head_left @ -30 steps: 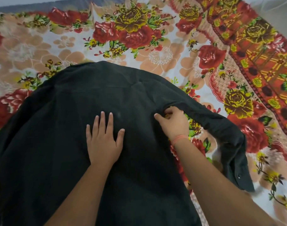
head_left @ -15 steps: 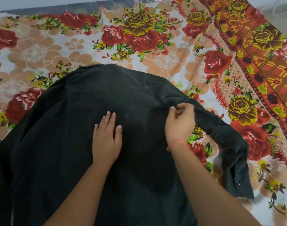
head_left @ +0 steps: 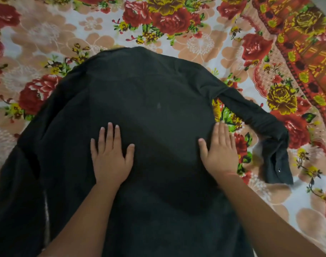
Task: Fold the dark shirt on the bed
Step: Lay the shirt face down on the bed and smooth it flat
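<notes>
The dark shirt lies spread back-up on the flowered bed sheet, collar end away from me. My left hand rests flat on the middle of the shirt with fingers apart. Flat on the shirt's right side edge is my right hand, fingers together, holding nothing. The right sleeve curves out over the sheet to the right, its cuff with a snap button near the hand's right. The left sleeve runs off toward the lower left.
The sheet, printed with red and yellow roses, covers the whole bed around the shirt. An orange patterned border runs down the far right.
My right hand let go of the shirt's shoulder fabric and dropped flat onto the side edge. The sleeve now lies on the sheet. The left hand stayed put.
</notes>
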